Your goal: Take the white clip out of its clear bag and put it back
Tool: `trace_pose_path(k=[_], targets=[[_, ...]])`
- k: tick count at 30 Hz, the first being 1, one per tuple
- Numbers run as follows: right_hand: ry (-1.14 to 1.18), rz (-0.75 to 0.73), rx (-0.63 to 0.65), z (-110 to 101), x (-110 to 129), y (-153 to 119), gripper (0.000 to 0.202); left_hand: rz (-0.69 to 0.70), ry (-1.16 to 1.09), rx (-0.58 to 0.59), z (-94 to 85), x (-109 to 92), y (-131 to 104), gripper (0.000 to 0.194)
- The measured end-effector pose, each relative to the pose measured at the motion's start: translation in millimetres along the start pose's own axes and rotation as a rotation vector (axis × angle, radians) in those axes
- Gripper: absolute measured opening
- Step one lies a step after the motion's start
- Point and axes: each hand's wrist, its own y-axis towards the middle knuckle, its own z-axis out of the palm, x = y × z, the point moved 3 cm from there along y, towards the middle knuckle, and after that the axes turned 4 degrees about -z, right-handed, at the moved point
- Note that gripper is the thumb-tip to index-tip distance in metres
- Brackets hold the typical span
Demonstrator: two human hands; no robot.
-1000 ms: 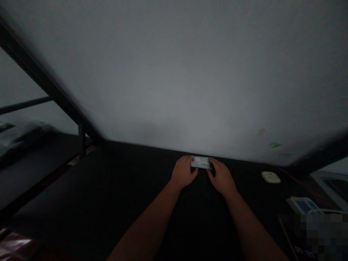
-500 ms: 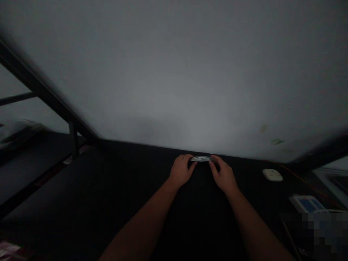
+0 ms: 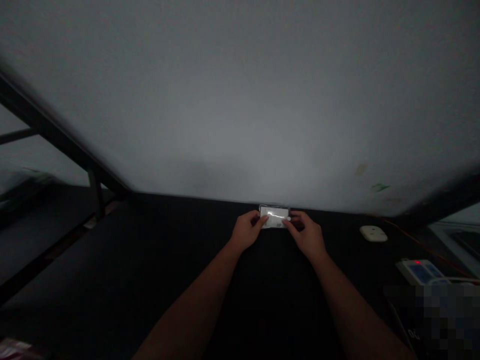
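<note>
A small white packet (image 3: 276, 215) with a clear, shiny wrapping is held between both hands near the back of the black surface (image 3: 180, 260). My left hand (image 3: 246, 231) grips its left edge, thumb on the front face. On its right edge, my right hand (image 3: 306, 234) pinches it with the thumb in front and the fingers behind. The packet's broad face is turned toward me, with a small dark mark low on it. Print on it is too small to read.
A grey wall (image 3: 240, 110) rises behind. At right are a white rounded object (image 3: 373, 233), a white and blue device with a red light (image 3: 423, 271), an orange cable and a dark blurred item. Dark metal bars (image 3: 75, 150) stand at left.
The packet has tilted from nearly edge-on to showing its broad face. Both hands still hold it, with the thumbs now on its front.
</note>
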Motion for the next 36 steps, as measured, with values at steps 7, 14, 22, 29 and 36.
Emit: trace_pose_path(k=[7,14,22,29,36], targets=[[-0.072,-0.014,0.05,-1,4,-1,0.028,-0.014,-0.141,0.061,2.8,6,4,0.028],[-0.086,-0.058,0.102,-3,7,-1,0.03,-0.023,-0.131,0.05,1.2,8,5,0.031],[0.134,0.037,0.007,-6,-6,2,0.032,-0.075,-0.26,0.048,1.3,10,7,0.034],[-0.079,0.047,-0.033,-5,-8,2,0.014,-0.094,-0.321,0.047,-0.2,11,8,0.036],[-0.101,-0.052,0.169,1,-4,3,0.025,-0.092,-0.326,0.051,-1.2,12,9,0.037]])
